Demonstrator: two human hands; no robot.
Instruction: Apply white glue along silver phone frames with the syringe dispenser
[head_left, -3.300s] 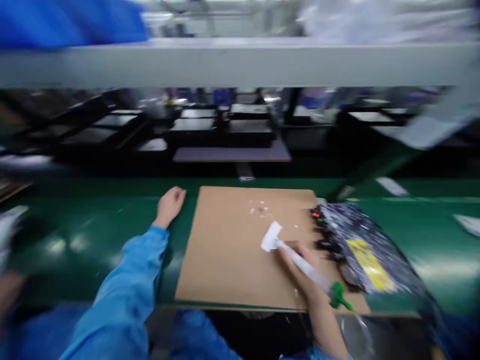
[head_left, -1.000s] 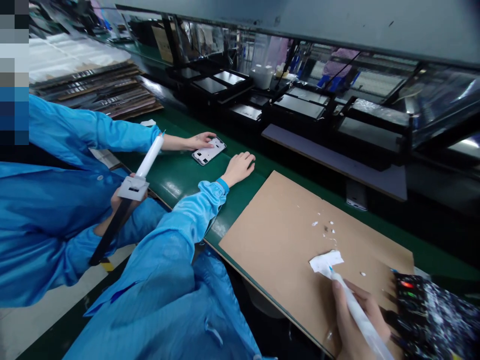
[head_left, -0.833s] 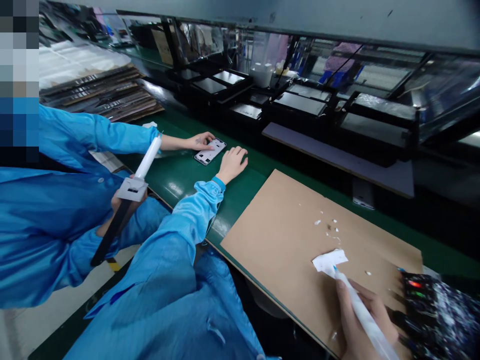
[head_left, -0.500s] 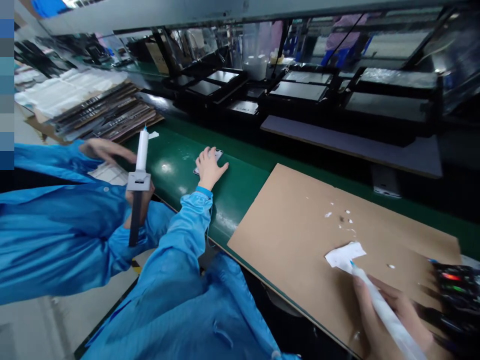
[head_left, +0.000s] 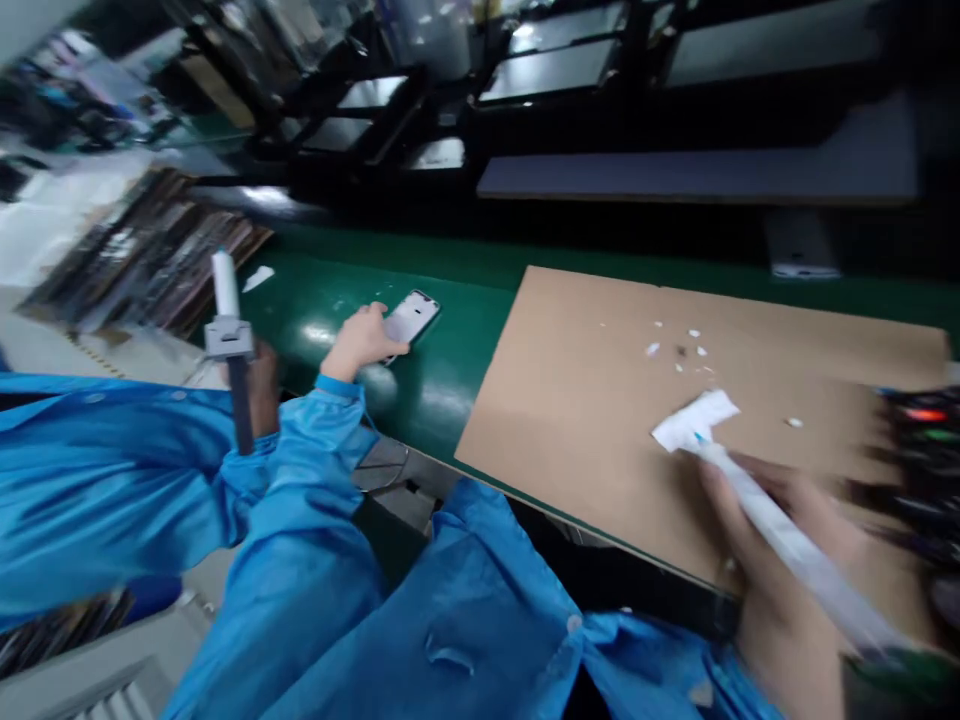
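My left hand [head_left: 361, 342] is at the left end of a pale phone housing [head_left: 414, 314] lying on the green bench. Its thumb is along the near edge and the fingers at the far edge, gripping it. My right hand [head_left: 787, 540], blurred, is closed round a long white dispensing tube [head_left: 772, 520] with a blue tip. That tip touches or hovers just above a white paper scrap [head_left: 696, 420] on the cardboard sheet [head_left: 570, 400]. At left, a co-worker's hand [head_left: 262, 385] holds a similar white tube in a grey-framed dispensing gun [head_left: 229, 338].
White crumbs [head_left: 694, 335] dot the cardboard. A dark device with red and green lights [head_left: 926, 425] is at right. Along the back are black fixtures [head_left: 555, 75], a grey shelf board [head_left: 675, 178] and another phone-like part [head_left: 802, 245]. Stacked sheets [head_left: 142, 250] stand at left.
The view has tilted down. My left hand has slid from over the phone housing to its left end, uncovering most of it; the housing sits farther right. My right hand keeps the tube at the paper.
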